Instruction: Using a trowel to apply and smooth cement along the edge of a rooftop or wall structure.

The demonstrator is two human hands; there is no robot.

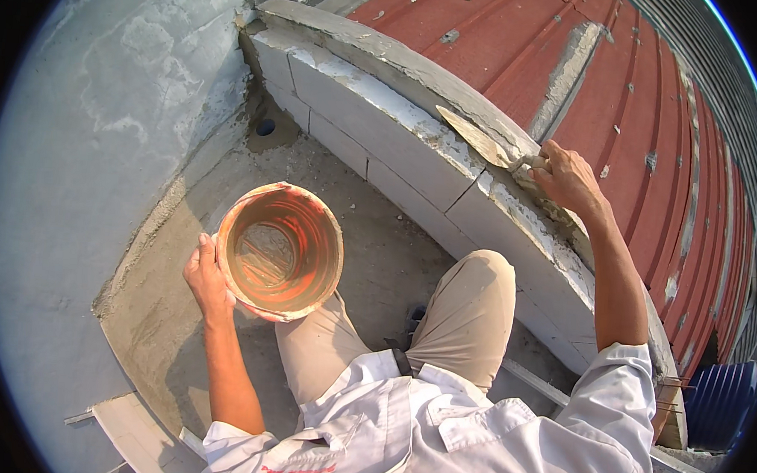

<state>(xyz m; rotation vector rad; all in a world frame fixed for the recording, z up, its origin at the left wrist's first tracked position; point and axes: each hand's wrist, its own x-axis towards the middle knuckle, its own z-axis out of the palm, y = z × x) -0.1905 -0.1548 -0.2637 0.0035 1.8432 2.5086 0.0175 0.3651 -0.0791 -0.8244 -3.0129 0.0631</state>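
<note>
My left hand (208, 277) grips the rim of an orange bucket (326, 259), its fingers closed over the left side. The bucket is tilted toward me above my left knee, and its inner wall is smeared with grey mortar. My right hand (567, 180) is closed around the handle of a pointed trowel (473, 139). The trowel's blade lies over the top of a low wall of white blocks (384, 121), pointing to the far left. Rough mortar covers parts of the wall's top, and the handle is mostly hidden by my fingers.
Beyond the wall slopes a red ribbed metal roof (500, 46). A grey plastered wall (108, 171) rises at the left. A dark round hole (266, 127) sits in the concrete floor (378, 245) near the far corner. A dark blue ribbed object (719, 404) stands at the right.
</note>
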